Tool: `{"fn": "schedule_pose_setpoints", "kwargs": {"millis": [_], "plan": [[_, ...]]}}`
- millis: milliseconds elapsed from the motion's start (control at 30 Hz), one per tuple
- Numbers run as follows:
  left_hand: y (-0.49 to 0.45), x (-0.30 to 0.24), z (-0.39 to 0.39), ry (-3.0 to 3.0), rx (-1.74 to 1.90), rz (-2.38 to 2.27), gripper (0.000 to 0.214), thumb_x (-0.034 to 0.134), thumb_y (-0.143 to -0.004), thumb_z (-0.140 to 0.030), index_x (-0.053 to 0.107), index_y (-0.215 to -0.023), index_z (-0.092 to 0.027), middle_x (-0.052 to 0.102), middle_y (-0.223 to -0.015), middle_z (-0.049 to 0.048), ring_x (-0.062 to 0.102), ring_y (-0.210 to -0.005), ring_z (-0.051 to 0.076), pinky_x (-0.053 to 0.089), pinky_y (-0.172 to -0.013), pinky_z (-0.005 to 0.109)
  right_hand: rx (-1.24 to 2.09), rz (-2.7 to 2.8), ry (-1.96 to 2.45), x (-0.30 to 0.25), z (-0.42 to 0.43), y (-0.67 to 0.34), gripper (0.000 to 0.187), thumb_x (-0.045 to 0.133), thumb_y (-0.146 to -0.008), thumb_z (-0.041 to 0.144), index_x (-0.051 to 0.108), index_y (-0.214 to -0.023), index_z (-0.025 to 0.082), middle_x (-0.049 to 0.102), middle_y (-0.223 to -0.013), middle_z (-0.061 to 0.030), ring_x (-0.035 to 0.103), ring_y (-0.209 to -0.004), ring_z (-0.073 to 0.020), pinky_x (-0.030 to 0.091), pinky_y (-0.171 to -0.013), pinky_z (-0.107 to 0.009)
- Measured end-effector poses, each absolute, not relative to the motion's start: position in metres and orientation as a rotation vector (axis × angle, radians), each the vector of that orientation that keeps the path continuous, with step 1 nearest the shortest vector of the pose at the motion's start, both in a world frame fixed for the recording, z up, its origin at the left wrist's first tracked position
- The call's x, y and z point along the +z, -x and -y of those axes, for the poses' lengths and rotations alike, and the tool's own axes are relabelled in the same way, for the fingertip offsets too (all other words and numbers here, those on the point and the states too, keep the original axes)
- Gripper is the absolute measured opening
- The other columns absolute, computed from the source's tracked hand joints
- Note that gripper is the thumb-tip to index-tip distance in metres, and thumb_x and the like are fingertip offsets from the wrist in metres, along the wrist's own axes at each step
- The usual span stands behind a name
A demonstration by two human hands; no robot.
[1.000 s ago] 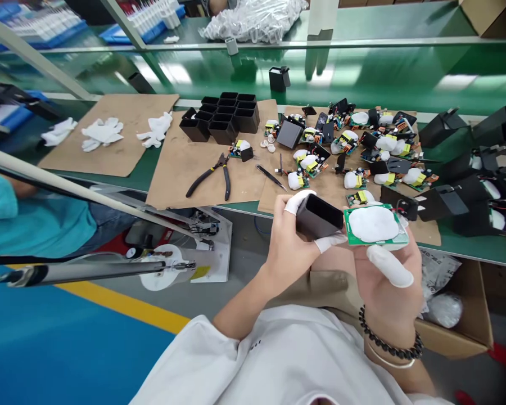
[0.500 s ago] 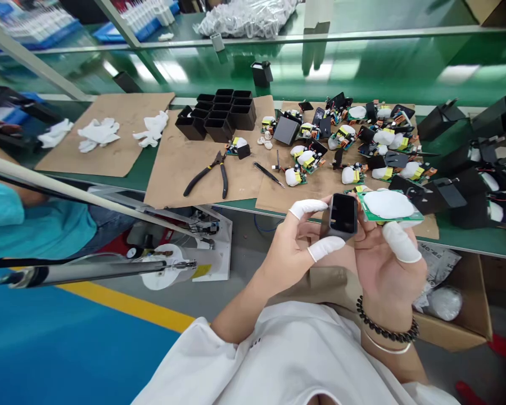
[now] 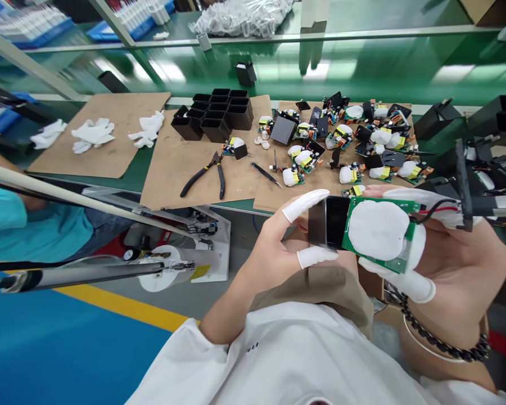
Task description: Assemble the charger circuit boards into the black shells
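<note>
My left hand point(image 3: 278, 247), with white finger cots on thumb and fingers, is closed round a black plastic case point(image 3: 318, 222) whose open end faces right. In my right hand point(image 3: 459, 253), also in finger cots, is a green circuit board point(image 3: 379, 230) with a big white patch on its face. The board's left edge lies at the mouth of the case; how far inside it reaches I cannot tell. Red and black wires run from its right side to a black end piece point(image 3: 464, 185) with a light grey plug part beside my right fingers.
Brown cardboard point(image 3: 177, 180) on the green bench bears pliers point(image 3: 206, 174), tweezers point(image 3: 266, 174), a block of black cases point(image 3: 219, 112) and several circuit assemblies point(image 3: 306, 157). White gloves point(image 3: 93, 134) lie to the left. A person in a teal sleeve point(image 3: 34, 225) sits at the far left.
My right hand has turned the circuit board to face me and brought its edge to the case's opening. The wires and end piece now show. My left hand still holds the case, tilted more sideways.
</note>
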State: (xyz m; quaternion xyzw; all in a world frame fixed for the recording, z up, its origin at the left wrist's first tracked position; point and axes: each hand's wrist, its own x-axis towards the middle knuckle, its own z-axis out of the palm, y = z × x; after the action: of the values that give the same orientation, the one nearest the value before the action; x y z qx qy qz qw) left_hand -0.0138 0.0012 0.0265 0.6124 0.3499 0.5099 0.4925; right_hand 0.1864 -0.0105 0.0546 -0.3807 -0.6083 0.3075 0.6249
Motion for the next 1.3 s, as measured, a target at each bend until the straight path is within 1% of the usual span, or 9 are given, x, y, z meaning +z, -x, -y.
{"fn": "schedule_pose_setpoints", "kwargs": {"millis": [67, 267, 467, 633, 767, 933, 1000, 1100, 1300], "plan": [[0.017, 0.026, -0.001, -1.577, 1.268, -0.862, 0.071, 0.092, -0.077, -0.034, 0.064, -0.142, -0.029, 0.071, -0.138, 0.0070, 0.072, -0.097, 0.020, 0.063, -0.088, 0.034, 0.733, 1.469, 0.832, 0.060, 0.010, -0.185, 0.065, 0.087, -0.063, 0.007, 0.078, -0.122, 0.032, 0.078, -0.126, -0.0010, 0.073, -0.120, -0.0350, 0.062, -0.105, -0.056], [0.021, 0.026, -0.001, -1.677, 1.348, -0.810, 0.078, 0.091, -0.079, -0.030, 0.058, -0.149, -0.033, 0.065, -0.149, 0.0063, 0.070, -0.122, 0.027, 0.062, -0.101, 0.038, 0.751, 1.486, 0.769, 0.067, 0.010, -0.181, 0.066, 0.085, -0.064, 0.002, 0.077, -0.124, 0.028, 0.078, -0.126, 0.0003, 0.069, -0.126, -0.0321, 0.061, -0.111, -0.052], [0.021, 0.034, 0.000, -1.721, 1.374, -0.744, 0.070, 0.087, -0.084, -0.028, 0.057, -0.148, -0.031, 0.065, -0.148, 0.0083, 0.066, -0.133, 0.030, 0.062, -0.106, 0.041, 0.930, 1.462, 0.780, 0.071, 0.008, -0.179, 0.058, 0.088, -0.066, 0.011, 0.078, -0.121, 0.026, 0.077, -0.127, -0.0042, 0.074, -0.119, -0.0337, 0.066, -0.103, -0.051], [0.022, 0.032, 0.001, -1.766, 1.389, -0.800, 0.070, 0.085, -0.086, -0.032, 0.056, -0.149, -0.033, 0.067, -0.145, 0.0084, 0.070, -0.124, 0.035, 0.068, -0.088, 0.043, 0.790, 1.540, 0.850, 0.079, 0.006, -0.179, 0.057, 0.086, -0.064, 0.008, 0.081, -0.114, 0.036, 0.079, -0.117, 0.0070, 0.071, -0.122, -0.0307, 0.064, -0.108, -0.047], [0.022, 0.032, 0.002, -1.792, 1.377, -0.843, 0.072, 0.084, -0.086, -0.036, 0.053, -0.151, -0.036, 0.067, -0.145, 0.0081, 0.071, -0.123, 0.038, 0.069, -0.086, 0.046, 0.708, 1.620, 0.854, 0.081, 0.006, -0.179, 0.057, 0.081, -0.065, 0.004, 0.081, -0.115, 0.032, 0.077, -0.119, 0.0031, 0.068, -0.125, -0.0333, 0.058, -0.116, -0.049], [0.023, 0.037, 0.002, -1.754, 1.359, -0.838, 0.066, 0.083, -0.087, -0.033, 0.057, -0.148, -0.036, 0.066, -0.145, 0.0063, 0.070, -0.125, 0.033, 0.070, -0.085, 0.040, 0.772, 1.562, 0.879, 0.078, 0.007, -0.178, 0.056, 0.081, -0.066, 0.004, 0.081, -0.115, 0.031, 0.077, -0.114, -0.0010, 0.070, -0.117, -0.0339, 0.063, -0.101, -0.052], [0.023, 0.036, 0.002, -1.756, 1.352, -0.835, 0.064, 0.082, -0.088, -0.034, 0.058, -0.147, -0.033, 0.067, -0.144, 0.0085, 0.071, -0.123, 0.035, 0.069, -0.084, 0.044, 0.788, 1.548, 0.850, 0.077, 0.007, -0.177, 0.054, 0.082, -0.066, 0.005, 0.081, -0.113, 0.030, 0.078, -0.112, -0.0027, 0.071, -0.114, -0.0358, 0.062, -0.098, -0.055], [0.024, 0.034, 0.001, -1.766, 1.352, -0.820, 0.063, 0.082, -0.087, -0.037, 0.060, -0.146, -0.029, 0.067, -0.142, 0.0118, 0.070, -0.122, 0.042, 0.068, -0.082, 0.050, 0.783, 1.527, 0.836, 0.078, 0.006, -0.177, 0.050, 0.082, -0.063, 0.006, 0.083, -0.107, 0.029, 0.077, -0.111, -0.0027, 0.069, -0.115, -0.0351, 0.062, -0.097, -0.053], [0.024, 0.033, 0.002, -1.739, 1.338, -0.845, 0.063, 0.083, -0.085, -0.043, 0.063, -0.143, -0.029, 0.069, -0.140, 0.0131, 0.068, -0.126, 0.045, 0.067, -0.085, 0.053, 0.825, 1.585, 0.799, 0.080, 0.005, -0.178, 0.049, 0.083, -0.065, 0.007, 0.082, -0.110, 0.028, 0.072, -0.130, -0.0018, 0.068, -0.116, -0.0310, 0.062, -0.101, -0.049]]}}
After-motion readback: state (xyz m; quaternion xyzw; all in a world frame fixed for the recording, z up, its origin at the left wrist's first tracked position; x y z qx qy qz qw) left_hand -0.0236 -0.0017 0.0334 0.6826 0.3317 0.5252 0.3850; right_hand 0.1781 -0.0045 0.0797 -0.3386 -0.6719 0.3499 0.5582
